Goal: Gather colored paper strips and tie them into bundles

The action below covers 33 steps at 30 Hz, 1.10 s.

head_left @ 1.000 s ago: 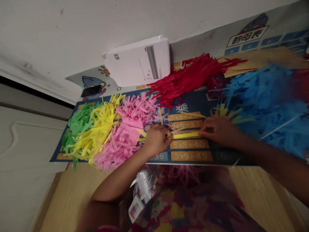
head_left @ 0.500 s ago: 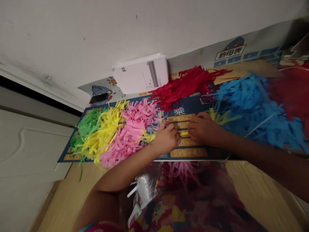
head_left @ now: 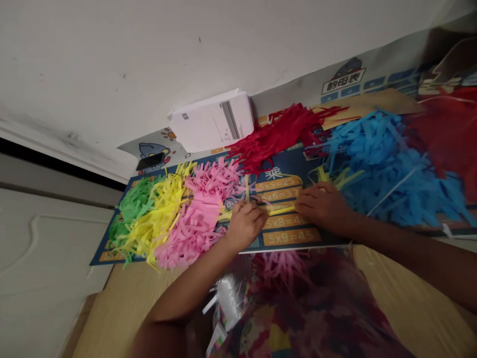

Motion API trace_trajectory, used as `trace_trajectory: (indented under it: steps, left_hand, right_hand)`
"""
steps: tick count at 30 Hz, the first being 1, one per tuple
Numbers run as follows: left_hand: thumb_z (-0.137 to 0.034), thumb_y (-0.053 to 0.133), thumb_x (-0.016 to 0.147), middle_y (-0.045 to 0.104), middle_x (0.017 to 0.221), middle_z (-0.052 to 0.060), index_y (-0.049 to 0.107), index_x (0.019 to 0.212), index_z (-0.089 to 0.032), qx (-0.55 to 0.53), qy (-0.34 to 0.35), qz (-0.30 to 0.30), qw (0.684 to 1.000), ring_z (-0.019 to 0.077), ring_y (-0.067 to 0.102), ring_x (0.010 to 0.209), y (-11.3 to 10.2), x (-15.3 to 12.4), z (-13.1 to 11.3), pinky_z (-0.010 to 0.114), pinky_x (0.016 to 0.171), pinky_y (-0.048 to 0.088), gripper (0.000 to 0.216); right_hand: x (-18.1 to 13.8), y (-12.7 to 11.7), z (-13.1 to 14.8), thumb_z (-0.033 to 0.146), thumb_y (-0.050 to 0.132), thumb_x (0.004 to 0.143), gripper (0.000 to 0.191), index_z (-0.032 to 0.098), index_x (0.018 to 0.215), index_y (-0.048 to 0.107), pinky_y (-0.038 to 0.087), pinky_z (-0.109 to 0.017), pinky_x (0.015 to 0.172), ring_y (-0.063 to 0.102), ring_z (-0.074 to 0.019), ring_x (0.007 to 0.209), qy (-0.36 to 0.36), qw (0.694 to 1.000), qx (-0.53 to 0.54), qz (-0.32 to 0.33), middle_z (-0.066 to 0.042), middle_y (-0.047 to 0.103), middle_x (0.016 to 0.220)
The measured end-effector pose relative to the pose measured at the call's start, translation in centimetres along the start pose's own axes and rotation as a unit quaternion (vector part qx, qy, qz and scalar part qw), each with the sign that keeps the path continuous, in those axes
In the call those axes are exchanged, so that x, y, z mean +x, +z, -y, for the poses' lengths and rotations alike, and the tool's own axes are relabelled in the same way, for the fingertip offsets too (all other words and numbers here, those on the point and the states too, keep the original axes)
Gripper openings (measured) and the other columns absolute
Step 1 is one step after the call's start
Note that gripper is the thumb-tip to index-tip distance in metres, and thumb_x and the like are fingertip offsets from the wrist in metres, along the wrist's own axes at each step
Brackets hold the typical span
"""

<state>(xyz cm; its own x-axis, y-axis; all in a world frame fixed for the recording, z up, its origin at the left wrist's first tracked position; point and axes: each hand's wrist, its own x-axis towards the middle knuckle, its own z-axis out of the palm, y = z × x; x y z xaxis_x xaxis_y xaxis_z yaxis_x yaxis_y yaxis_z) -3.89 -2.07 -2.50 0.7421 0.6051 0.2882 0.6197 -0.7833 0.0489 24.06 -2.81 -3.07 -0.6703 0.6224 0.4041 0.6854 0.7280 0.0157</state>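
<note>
A yellow paper tassel (head_left: 281, 211) is stretched between my two hands, its middle narrowed to a thin strip and its fringed ends spreading out beyond them. My left hand (head_left: 246, 223) is closed on the strip's left part, beside a pink fringed bundle (head_left: 204, 209). My right hand (head_left: 321, 205) grips the other end, close to a blue fringed pile (head_left: 391, 174). Both hands rest low over a dark blue printed chart (head_left: 292, 236) with multiplication sums. Fingers hide the exact spots where the strip is held.
Yellow (head_left: 160, 214) and green fringed bundles (head_left: 137, 199) lie at the left. A red fringed bundle (head_left: 279, 136) sits behind my hands, near a white box (head_left: 212, 122) against the wall. A black phone (head_left: 151, 161) lies back left; more red fringe (head_left: 443, 129) lies far right.
My left hand has shifted left and my right hand slightly right, so the gap is wider and more of the yellow strip shows. The camera view has moved a little.
</note>
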Motion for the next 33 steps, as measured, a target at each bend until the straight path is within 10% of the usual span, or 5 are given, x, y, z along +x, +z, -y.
trace_trajectory:
  steps: [12,23,33]
  left_hand:
    - [-0.035,0.069,0.091,0.076,0.085,0.004,0.076,0.085,-0.023,-0.22,-0.145,0.001,0.965,0.02,0.065,0.088,-0.3,-0.2,1.0,0.037,0.083,0.046,0.015]
    - [-0.028,0.069,0.087,0.072,0.08,0.002,0.069,0.073,-0.022,-0.148,-0.211,0.059,0.964,0.0215,0.063,0.086,-0.8,1.4,-0.1,0.04,0.077,0.037,0.016]
    - [-0.023,0.056,0.099,0.074,0.105,0.004,0.071,0.104,-0.022,0.041,0.022,0.044,0.998,0.0221,0.06,0.102,-0.8,1.6,-2.0,0.045,0.09,0.032,0.015]
  right_hand:
    - [-0.8,1.5,-2.5,0.037,0.062,0.093,0.02,0.025,0.085,0.076,0.037,-0.039,0.082,0.059,-0.0244,0.094,0.128,0.972,0.194,0.022,-0.005,0.074,0.091]
    - [1.2,0.5,-2.3,0.031,0.063,0.082,0.013,0.024,0.074,0.07,0.032,-0.036,0.075,0.057,-0.0229,0.087,0.198,0.955,0.183,0.124,-0.003,0.071,0.085]
    - [2.1,-0.5,-0.3,0.012,0.051,0.095,0.024,0.024,0.085,0.07,0.031,-0.042,0.085,0.057,-0.0213,0.093,-0.062,0.996,0.058,0.042,-0.002,0.073,0.091]
